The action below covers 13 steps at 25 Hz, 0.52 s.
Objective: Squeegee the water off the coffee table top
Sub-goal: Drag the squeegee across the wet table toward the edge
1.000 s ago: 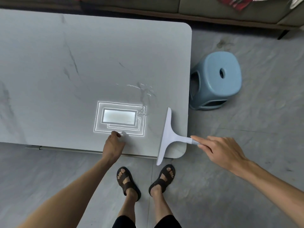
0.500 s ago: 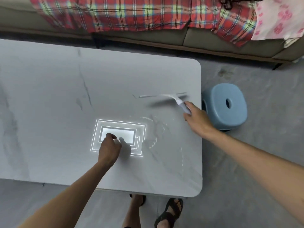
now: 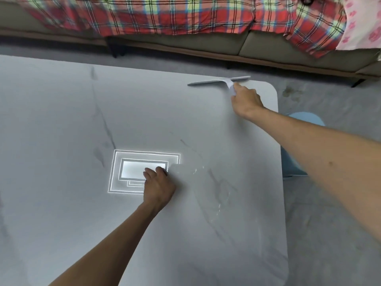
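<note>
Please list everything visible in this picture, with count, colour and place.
table: 1, grey, left and centre
squeegee: 1, white, table's far right edge
water: streaks, clear, table's right part
light reflection: 1, white, table centre
sofa: 1, olive, beyond table
blanket: 1, red plaid, on sofa
cloth: 1, pink, top right
stool: 1, blue, right of table
left hand: 1, rests on table, fingers curled
right hand: 1, grips squeegee handle

Only 2 arms of the person show. The left forearm [image 3: 107, 244] and the left hand [image 3: 158, 186] are bare. The right forearm [image 3: 319, 153] and the right hand [image 3: 246, 100] are bare too, with 1 small mole [image 3: 331, 163] on the forearm.
</note>
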Available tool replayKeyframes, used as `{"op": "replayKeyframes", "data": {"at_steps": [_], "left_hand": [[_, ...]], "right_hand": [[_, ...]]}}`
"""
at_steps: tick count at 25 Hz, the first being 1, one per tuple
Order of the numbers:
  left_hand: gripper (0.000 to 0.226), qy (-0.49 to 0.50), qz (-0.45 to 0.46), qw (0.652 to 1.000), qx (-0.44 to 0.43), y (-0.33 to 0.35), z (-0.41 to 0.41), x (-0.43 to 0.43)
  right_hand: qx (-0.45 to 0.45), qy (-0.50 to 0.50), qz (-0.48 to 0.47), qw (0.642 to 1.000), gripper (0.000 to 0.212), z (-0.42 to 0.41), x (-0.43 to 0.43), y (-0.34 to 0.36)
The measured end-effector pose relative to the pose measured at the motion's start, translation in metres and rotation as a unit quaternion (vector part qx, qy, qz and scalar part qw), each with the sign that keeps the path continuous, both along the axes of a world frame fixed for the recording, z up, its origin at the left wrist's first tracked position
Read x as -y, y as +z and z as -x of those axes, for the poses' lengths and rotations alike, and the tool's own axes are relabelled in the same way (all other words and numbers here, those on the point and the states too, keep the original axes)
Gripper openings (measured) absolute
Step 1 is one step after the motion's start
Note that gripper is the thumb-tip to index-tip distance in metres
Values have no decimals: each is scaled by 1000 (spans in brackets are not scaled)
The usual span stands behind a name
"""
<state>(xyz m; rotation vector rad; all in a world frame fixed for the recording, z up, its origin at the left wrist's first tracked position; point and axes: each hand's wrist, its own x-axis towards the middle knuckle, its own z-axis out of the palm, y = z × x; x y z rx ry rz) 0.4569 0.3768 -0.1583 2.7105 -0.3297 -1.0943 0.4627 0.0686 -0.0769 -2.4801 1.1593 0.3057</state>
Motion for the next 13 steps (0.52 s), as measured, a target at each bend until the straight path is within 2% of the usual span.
{"op": "replayKeyframes", "data": {"at_steps": [5,10,13], "left_hand": [[53,36,10,997,-72,7,-8,12],[57,41,-30,995,-88,11,-8,25],[54,43,-37,995,-87,11,-8,30]], "right_hand": [[-35,27,-19,999,58,71,-33,-4],[-99,54,-57,992,58,156,-70,26],[-107,43,-85,990,51,168,-53,51]]}}
